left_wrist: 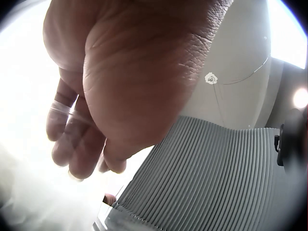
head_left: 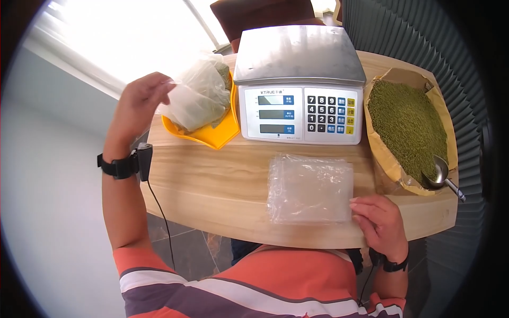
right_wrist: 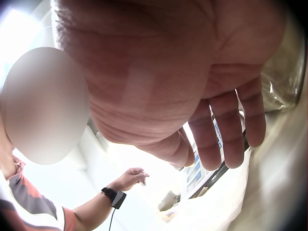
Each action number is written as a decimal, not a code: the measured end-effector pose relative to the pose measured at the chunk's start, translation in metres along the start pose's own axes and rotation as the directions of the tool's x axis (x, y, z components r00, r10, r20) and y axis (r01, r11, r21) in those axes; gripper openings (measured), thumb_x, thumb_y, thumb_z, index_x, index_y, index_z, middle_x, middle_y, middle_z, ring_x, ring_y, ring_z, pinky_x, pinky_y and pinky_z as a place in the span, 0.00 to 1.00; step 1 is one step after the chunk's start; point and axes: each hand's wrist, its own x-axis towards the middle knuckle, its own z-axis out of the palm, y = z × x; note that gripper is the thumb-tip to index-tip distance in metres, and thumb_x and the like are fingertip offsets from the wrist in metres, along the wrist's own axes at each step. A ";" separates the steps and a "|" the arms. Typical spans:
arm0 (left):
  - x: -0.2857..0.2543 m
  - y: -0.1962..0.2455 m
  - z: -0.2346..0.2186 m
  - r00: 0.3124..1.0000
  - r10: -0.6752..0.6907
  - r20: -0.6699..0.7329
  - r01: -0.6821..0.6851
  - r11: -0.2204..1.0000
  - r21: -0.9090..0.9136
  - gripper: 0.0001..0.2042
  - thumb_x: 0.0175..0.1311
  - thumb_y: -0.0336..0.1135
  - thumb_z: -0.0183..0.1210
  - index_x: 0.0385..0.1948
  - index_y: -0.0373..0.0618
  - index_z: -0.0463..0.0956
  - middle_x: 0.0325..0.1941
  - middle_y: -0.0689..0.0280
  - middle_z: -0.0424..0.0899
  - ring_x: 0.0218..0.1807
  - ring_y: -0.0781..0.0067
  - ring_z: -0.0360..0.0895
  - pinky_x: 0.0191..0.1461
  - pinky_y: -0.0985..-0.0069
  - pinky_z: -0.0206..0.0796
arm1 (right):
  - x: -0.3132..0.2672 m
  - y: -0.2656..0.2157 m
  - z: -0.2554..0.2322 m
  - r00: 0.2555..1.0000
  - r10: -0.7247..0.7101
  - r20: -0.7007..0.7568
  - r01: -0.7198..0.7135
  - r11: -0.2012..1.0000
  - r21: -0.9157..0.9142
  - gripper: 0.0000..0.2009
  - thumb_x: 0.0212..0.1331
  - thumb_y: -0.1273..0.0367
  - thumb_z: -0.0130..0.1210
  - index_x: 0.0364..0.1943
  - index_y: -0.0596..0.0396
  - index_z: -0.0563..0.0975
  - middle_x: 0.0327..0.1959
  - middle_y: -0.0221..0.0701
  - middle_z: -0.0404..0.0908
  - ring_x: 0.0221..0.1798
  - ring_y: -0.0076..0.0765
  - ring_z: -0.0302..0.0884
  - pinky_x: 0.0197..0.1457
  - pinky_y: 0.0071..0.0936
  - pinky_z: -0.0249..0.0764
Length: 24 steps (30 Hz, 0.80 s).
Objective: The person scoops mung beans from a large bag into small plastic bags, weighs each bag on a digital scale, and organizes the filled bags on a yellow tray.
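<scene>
The left hand pinches the upper edge of a translucent plastic bag lying in a yellow tray. Clear film crosses the fingers of the left hand in the left wrist view. Greenish contents show at the bag's right side. In front of the scale, a stack of clear flat plastic bags lies on the table. At its right edge the right hand touches the plastic with its fingertips. The right wrist view shows the fingers of the right hand extended and slightly bent.
A scale with a metal plate stands at the table's back middle. Right of it sits a paper sack of green beans with a metal scoop. Cables hang from both wrists. Behind the table is a dark chair.
</scene>
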 end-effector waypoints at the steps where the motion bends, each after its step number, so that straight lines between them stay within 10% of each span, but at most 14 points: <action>1: -0.003 0.008 -0.006 0.998 0.029 -0.063 -0.030 0.999 -0.013 0.08 0.82 0.32 0.61 0.46 0.37 0.87 0.34 0.69 0.86 0.36 0.80 0.80 0.45 0.79 0.72 | 0.000 0.000 0.000 1.000 0.001 -0.001 -0.001 1.000 -0.001 0.12 0.59 0.78 0.71 0.47 0.58 0.89 0.48 0.39 0.92 0.48 0.50 0.90 0.52 0.40 0.84; 9: -0.009 0.106 -0.004 0.958 0.186 -0.217 -0.191 0.982 -0.001 0.11 0.84 0.36 0.63 0.44 0.35 0.85 0.28 0.70 0.81 0.31 0.84 0.76 0.38 0.81 0.69 | 0.020 -0.008 0.006 0.997 -0.071 -0.018 0.071 0.997 0.030 0.13 0.60 0.77 0.71 0.50 0.56 0.89 0.47 0.41 0.91 0.49 0.52 0.89 0.51 0.41 0.85; 13: -0.017 0.168 0.016 0.963 0.206 -0.176 -0.217 0.975 -0.047 0.11 0.83 0.35 0.64 0.45 0.35 0.85 0.28 0.70 0.81 0.28 0.84 0.73 0.33 0.82 0.65 | 0.035 -0.013 0.022 0.996 0.094 0.006 -0.089 0.914 0.396 0.26 0.68 0.69 0.72 0.70 0.55 0.80 0.59 0.42 0.87 0.61 0.44 0.86 0.61 0.39 0.83; 17: -0.022 0.223 0.036 0.941 0.326 -0.091 -0.334 0.939 -0.089 0.11 0.86 0.35 0.60 0.53 0.36 0.87 0.37 0.69 0.88 0.27 0.89 0.73 0.29 0.86 0.63 | 0.055 -0.025 0.052 0.972 0.230 0.040 -0.111 0.304 0.946 0.39 0.74 0.55 0.71 0.83 0.50 0.65 0.70 0.37 0.79 0.69 0.36 0.80 0.72 0.38 0.79; 24: -0.023 0.294 0.073 0.898 0.440 0.019 -0.413 0.858 -0.306 0.14 0.87 0.39 0.58 0.55 0.37 0.87 0.42 0.66 0.90 0.23 0.88 0.72 0.26 0.85 0.63 | 0.073 -0.027 0.038 0.944 0.255 -0.209 0.254 -0.159 0.954 0.36 0.76 0.51 0.67 0.79 0.53 0.67 0.69 0.34 0.80 0.71 0.34 0.79 0.74 0.41 0.79</action>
